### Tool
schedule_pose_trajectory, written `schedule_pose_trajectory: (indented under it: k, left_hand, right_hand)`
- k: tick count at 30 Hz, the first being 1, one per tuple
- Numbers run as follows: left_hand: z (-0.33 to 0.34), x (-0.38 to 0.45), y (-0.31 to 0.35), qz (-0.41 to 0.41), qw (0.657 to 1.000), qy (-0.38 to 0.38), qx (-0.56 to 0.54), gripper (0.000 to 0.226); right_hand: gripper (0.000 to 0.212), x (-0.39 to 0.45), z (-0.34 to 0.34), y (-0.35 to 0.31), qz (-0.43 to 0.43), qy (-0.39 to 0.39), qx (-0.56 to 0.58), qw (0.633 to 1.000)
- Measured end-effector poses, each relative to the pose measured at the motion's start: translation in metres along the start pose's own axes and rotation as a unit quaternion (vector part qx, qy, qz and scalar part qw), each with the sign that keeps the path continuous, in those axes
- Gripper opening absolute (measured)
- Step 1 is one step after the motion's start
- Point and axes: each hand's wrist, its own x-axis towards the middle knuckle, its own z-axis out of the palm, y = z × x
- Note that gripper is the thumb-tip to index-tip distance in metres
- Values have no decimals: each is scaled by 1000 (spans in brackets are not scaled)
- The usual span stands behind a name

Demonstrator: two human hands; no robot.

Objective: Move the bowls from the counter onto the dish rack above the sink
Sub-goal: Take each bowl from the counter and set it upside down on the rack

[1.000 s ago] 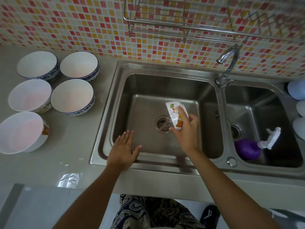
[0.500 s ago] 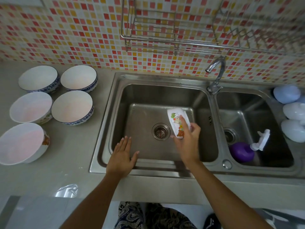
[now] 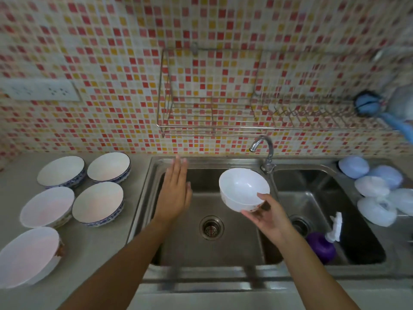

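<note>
While the right hand holds a white bowl over the left basin of the sink, its thumb lies over the near rim and its fingers curl under the base, so the bowl sits mouth up and slightly tilted, just below the tap. The left hand hovers flat over the left edge of the same basin, fingers straight and close together, gripping nothing. Five more bowls stand on the tabletop to the left of the sink: two with blue patterned rims at the back, a plain one and another blue-rimmed one in front of them, and the largest nearest the camera. A wire dish rack hangs on the tiled wall above the sink, well apart from the held bowl. A purple bottle with a white spray head lies in the right basin. Pale blue and white rounded things are grouped at the right of the sink. A blue brush hangs at the right end of the rack.
</note>
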Motion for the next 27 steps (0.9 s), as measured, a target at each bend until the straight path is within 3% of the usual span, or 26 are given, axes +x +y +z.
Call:
schedule_pose_trajectory:
  k: [5,12,17,20,24,27]
  left_hand:
    - [-37,86,34,38,997,67,29,56]
    - [-36,138,24,-10,991,-51,122,65]
    - [-41,138,23,12,988,-73,137,81]
    - [-43,136,21,28,986,-72,145,77]
    - [-41,136,17,43,985,-61,156,67]
    - [-38,135,14,46,983,-52,167,70]
  right_hand:
    - [50,-20,25,-35,-29,-52,-21,998]
    - [50,-39,70,-84,-74,-111,17,991]
    - [45,-33,108,-122,-113,-125,7,986]
    - [40,-19,128,-142,-131,-136,9,982]
    - [51,12,151,-157,-212,-121,-98,965]
    - [68,38,168,-159,-340,-56,-268,900]
